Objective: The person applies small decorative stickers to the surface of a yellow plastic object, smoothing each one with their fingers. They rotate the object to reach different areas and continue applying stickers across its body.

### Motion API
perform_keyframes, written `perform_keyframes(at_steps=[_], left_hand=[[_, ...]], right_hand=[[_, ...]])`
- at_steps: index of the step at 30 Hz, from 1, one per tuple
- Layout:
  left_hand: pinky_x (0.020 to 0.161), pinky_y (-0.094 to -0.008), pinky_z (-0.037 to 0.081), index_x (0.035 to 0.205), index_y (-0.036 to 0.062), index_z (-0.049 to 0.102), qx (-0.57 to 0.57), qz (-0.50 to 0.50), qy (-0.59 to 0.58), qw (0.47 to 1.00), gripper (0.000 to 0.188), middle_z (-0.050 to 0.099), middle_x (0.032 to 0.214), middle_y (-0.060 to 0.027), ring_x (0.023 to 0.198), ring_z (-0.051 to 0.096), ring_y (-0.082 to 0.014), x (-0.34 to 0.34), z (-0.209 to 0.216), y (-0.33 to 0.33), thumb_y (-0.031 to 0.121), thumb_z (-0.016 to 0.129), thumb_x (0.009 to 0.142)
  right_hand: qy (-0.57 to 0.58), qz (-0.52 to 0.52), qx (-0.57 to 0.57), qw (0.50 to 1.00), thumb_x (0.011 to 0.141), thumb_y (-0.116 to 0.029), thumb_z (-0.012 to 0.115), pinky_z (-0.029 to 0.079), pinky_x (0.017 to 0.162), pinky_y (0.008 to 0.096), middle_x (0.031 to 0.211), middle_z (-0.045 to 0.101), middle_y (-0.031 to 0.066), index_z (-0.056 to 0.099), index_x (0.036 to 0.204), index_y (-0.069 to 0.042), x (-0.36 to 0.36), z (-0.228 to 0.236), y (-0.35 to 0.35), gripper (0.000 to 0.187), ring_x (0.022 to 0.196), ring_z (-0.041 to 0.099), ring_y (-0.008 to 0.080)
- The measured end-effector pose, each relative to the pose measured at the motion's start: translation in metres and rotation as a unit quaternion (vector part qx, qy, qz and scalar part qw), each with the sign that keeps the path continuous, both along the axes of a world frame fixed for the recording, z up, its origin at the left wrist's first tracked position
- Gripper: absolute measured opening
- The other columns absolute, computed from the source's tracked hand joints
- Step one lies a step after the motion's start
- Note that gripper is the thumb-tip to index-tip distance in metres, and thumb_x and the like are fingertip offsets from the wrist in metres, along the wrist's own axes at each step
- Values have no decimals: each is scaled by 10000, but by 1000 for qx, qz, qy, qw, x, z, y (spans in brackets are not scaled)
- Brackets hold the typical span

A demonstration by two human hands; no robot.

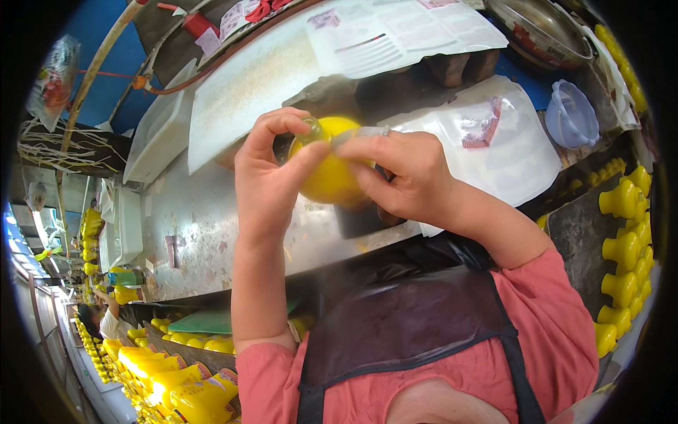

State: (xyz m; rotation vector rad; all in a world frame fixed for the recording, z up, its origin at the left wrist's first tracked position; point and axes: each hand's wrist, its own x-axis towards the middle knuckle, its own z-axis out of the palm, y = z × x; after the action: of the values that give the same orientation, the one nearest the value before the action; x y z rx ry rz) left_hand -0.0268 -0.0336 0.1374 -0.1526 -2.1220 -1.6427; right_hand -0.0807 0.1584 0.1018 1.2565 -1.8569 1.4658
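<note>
A glossy yellow round vessel (330,180), seemingly a vase, is between my hands above the metal worktop. My left hand (272,159) curls its thumb and index finger around the vessel's upper edge, where a small olive-coloured shiny part (309,128) shows. With thumb and fingers pinched together, my right hand (409,166) holds a small grey strip (346,138) against the top of the yellow surface. A pale band wraps one right finger. The vessel's underside and what supports it are mostly hidden by my hands.
White sheets with purple printed patterns (508,141) lie right of my hands. A lavender plastic bucket (571,114) and a metal basin (540,32) stand at the far right. Yellow vases (621,251) line the right side; more (201,399) crowd the lower left, near another person (109,321).
</note>
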Motion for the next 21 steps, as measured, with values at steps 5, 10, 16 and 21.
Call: perform_keyframes(at_steps=[5,10,16,21], left_hand=[[1004,-300,473,1166,6,673,96,-20,-92,991,270,677,1163,-76,1090,631,-156,3,-2,-1,26,737,905],[1012,-303,460,1255,2,654,124,-40,-67,989,359,678,1170,-58,1116,616,-149,-1,-10,1,15,728,904],[1018,-305,457,1266,11,650,90,-40,-59,993,392,677,1170,-56,1117,613,-145,-2,-15,-5,-8,722,881],[1023,-305,453,1251,12,657,118,-40,-71,990,390,675,1167,-51,1116,612,-147,-4,-13,-3,-1,731,867]], right_hand=[[-199,8,81,977,880,-190,725,547,788,384,925,728,164,744,1069,-49,-24,10,0,236,867,705,320],[-324,135,114,929,863,-275,781,545,848,325,996,764,161,778,1069,-30,-57,17,-13,321,914,725,242],[-352,166,141,910,825,-276,798,541,869,310,978,766,148,781,1078,-22,-66,15,-12,359,908,714,199],[-353,169,125,912,830,-266,791,541,867,310,984,764,151,777,1080,-17,-67,12,-13,353,914,715,203]])
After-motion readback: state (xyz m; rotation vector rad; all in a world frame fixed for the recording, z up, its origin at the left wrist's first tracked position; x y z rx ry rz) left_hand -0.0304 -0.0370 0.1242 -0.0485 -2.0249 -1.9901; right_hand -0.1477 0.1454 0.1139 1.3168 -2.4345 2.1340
